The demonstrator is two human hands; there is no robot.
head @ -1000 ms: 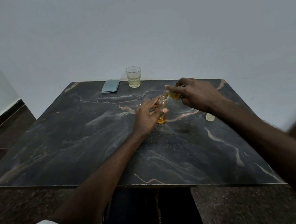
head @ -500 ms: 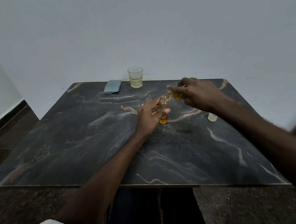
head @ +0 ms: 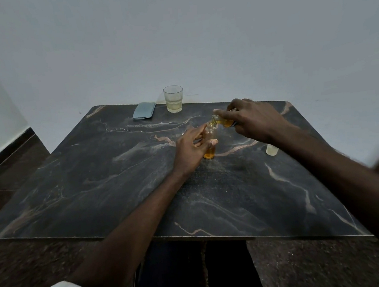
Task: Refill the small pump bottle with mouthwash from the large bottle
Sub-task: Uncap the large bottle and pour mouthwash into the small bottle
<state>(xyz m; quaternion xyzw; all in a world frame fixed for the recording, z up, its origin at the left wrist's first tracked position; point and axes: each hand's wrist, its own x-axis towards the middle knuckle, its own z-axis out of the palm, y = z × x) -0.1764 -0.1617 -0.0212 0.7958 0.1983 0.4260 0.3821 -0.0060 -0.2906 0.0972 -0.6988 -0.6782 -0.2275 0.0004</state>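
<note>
A small clear bottle (head: 210,151) stands upright on the dark marble table (head: 117,174), with amber liquid in its lower part. My left hand (head: 190,151) is wrapped around it, thumb and fingers on its sides. My right hand (head: 253,119) grips the large bottle (head: 222,121), tipped on its side with its mouth touching the small bottle's open neck. Amber liquid shows in the large bottle's neck. Most of that bottle is hidden by my fingers.
A drinking glass (head: 173,99) with pale liquid stands at the table's far edge, a flat grey-blue packet (head: 144,110) left of it. A small whitish cap (head: 271,150) sits on the table under my right forearm. A white wall is close behind.
Both hands keep their grip and pouring pose. The view has shifted slightly; the bottles have hardly moved.
</note>
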